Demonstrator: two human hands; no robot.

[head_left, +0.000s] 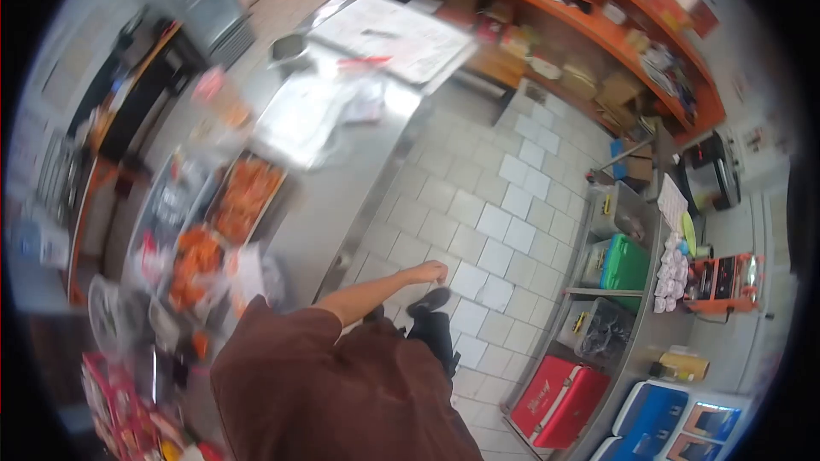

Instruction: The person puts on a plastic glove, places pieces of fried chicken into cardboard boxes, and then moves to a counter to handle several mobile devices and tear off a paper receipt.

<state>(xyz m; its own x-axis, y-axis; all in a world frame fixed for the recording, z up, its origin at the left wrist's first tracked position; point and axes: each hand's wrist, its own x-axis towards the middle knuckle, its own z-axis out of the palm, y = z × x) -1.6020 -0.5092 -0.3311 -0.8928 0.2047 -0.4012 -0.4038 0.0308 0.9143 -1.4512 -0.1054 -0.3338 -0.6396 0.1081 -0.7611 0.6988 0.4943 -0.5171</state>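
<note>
My left hand (425, 272) hangs in front of my body over the tiled floor (468, 243), its fingers curled in with nothing visible in them. The bare forearm comes out of a brown sleeve (286, 324). Below the hand shows a dark shoe (430, 300). My right hand is out of view. To the left of my arm runs a metal table (312, 213), bearing a tray of orange-red food pieces (246, 198), a bag of orange food (196, 269) and, farther back, a white board (391, 37).
An orange shelf (547, 0) with boxes stands at the back. Along the right, a metal counter (636, 324) has bins beneath it, a green container (625, 262) and a red cooler (559, 401). A blue and white cooler (658, 418) sits at the lower right.
</note>
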